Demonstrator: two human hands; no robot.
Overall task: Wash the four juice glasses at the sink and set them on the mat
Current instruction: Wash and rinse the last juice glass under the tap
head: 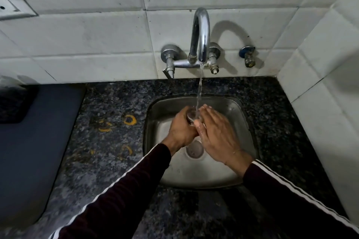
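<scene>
step: rinsing | juice glass (192, 116) over sink (242, 122), mouth up under tap stream (199, 91) | left hand (181, 129) fingers curled round it | right hand (215, 132) fingers straight, together, against its right side | mat (38, 141) well left, left hand nearer

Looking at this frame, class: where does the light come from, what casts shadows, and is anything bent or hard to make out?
Head view: the tap throws a shadow rightward on the tiles, so light comes from the left; wide-angle bends the tile lines; the glass is barely readable between the left hand and right hand.
</scene>
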